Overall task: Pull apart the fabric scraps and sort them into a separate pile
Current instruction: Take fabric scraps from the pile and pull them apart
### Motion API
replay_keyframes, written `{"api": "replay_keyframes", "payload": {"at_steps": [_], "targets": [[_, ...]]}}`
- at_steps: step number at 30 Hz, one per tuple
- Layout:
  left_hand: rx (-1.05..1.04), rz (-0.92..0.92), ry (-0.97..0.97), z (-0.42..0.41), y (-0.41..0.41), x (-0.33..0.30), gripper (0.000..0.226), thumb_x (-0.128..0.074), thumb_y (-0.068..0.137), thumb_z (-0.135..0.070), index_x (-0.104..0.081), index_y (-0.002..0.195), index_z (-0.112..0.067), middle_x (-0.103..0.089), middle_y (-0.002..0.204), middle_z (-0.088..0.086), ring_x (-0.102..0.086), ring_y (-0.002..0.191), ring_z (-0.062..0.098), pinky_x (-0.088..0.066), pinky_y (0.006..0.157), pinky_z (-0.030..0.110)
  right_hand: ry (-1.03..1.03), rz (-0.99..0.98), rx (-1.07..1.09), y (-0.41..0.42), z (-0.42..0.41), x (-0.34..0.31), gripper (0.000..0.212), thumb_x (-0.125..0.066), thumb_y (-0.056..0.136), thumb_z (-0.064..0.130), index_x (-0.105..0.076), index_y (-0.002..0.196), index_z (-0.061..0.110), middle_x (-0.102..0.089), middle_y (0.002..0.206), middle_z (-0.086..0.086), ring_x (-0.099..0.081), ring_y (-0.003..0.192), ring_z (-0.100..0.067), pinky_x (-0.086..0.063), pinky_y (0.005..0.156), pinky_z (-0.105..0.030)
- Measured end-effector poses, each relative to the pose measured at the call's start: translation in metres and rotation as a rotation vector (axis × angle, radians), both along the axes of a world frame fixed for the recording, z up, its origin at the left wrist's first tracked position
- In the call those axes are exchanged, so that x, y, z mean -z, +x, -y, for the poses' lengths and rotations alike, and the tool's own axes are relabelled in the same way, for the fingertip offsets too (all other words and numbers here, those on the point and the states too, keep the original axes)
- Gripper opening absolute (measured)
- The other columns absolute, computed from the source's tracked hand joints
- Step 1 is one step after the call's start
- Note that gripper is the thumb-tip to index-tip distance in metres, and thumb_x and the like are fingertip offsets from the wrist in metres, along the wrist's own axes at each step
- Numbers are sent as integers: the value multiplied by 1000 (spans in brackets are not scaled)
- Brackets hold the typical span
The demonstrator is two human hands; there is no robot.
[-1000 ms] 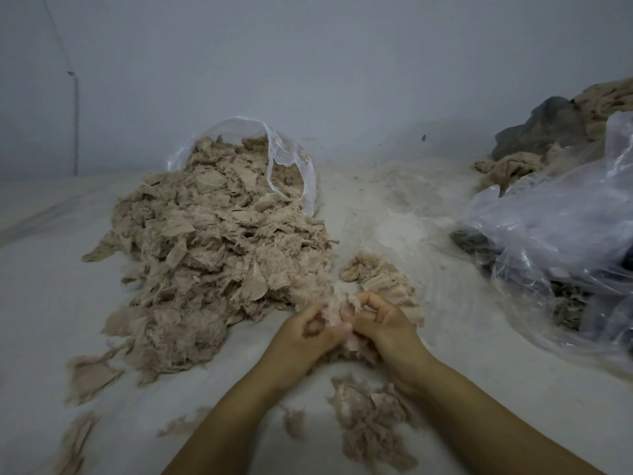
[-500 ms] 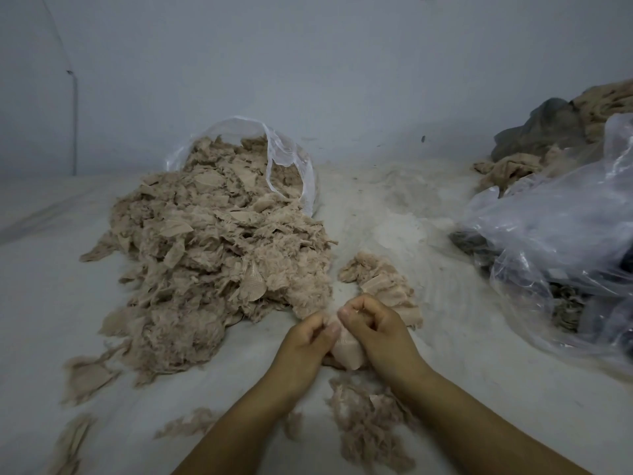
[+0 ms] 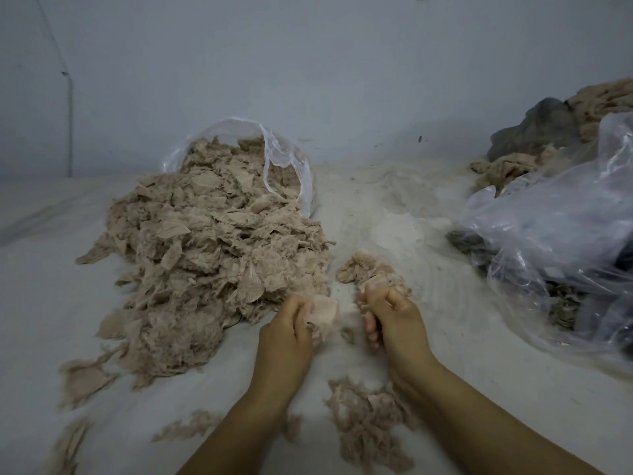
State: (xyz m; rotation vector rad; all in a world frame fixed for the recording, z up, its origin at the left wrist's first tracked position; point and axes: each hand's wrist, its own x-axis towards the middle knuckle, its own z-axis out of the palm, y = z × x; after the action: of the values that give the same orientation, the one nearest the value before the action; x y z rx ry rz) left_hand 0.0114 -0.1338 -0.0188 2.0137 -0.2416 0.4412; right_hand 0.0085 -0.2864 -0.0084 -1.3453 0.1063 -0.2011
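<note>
Apart now come the hands: left hand grips a pale scrap, right hand clutches fluff, with the small pile just beyond the right.

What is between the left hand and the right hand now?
In the head view, the left hand and right hand each grip a scrap; between them hang thin blurred fibres above bare white surface.

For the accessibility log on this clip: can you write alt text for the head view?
Two bare hands pull a beige fabric scrap apart: the left hand grips one piece, the right hand another. A big scrap heap spills from a clear bag at left; a small pile lies beyond the hands.
</note>
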Motion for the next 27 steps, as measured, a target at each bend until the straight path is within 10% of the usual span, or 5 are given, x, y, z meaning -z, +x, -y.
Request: {"api": "replay_keyframes", "payload": {"at_steps": [3, 9, 18, 23, 27], "targets": [[79, 78, 77, -1, -6, -2, 18, -47, 97, -25, -59, 83, -23, -61, 68, 0, -56, 61, 12, -42, 54, 27, -21, -61, -252, -6, -4, 0, 53, -66, 68, 61, -60, 90, 13, -65, 67, -6, -60, 56, -16, -46, 48, -27], [62, -82, -243, -2, 0, -5, 22, -52, 94, -19, -60, 74, -18, -56, 57, -3, -49, 53, 15, -39, 52, 34, -13, -144, -466, -10, -6, -3, 25, -76, 72, 1, -60, 92, 4, -68, 69, -10, -63, 53, -16, -51, 47, -21], [-70, -32, -302, -15, 13, -7, 22, -49, 96, -15, -57, 76, -13, -53, 63, 2, -47, 59, 16, -37, 57, 33, -239, -164, -761, -12, 10, -9, 25, -74, 76, -4, -64, 95, 9, -68, 69, -7, -62, 53, -13, -50, 48, -20], [39, 39, -144, -9, 5, -9, 20, -52, 95, -15, -60, 78, -23, -60, 68, -5, -51, 61, 5, -40, 56, 23, -256, -166, -660, -15, 4, -12, 42, -78, 71, 30, -60, 105, 11, -66, 68, -5, -57, 47, -12, -44, 42, -19], [73, 42, -142, -2, 2, -7, 20, -53, 94, -17, -61, 79, -26, -61, 66, -9, -53, 61, 4, -42, 56, 19, -179, -118, -644, -17, -7, -6, 45, -74, 78, 2, -52, 116, 6, -69, 71, -12, -64, 53, -17, -54, 51, -23]]}}
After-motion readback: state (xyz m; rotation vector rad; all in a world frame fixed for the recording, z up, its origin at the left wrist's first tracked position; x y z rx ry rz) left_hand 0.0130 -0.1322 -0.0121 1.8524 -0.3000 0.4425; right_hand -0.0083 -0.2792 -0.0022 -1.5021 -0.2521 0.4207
